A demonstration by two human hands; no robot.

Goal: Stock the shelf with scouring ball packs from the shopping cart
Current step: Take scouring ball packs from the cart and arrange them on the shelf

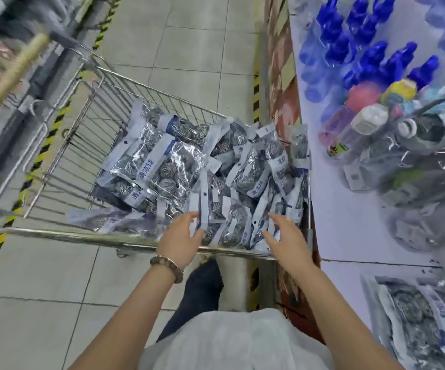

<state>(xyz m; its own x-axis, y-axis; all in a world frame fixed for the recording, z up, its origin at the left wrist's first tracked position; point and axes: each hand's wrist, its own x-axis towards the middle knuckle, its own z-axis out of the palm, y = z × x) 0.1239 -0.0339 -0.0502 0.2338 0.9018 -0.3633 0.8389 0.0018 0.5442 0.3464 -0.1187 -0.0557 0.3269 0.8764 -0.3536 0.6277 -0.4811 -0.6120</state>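
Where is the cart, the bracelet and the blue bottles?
shopping cart point(63, 231): head view, near rim bar.
bracelet point(167, 265): head view, beads on left wrist.
blue bottles point(371, 60): head view, one bottle's cap.

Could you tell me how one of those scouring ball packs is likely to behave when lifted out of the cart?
The scouring ball pack is probably light, being coiled metal balls in thin film. Its glossy, crinkled plastic may be slippery and will likely flex. The loose pile in the shopping cart could shift as the left hand and right hand grab.
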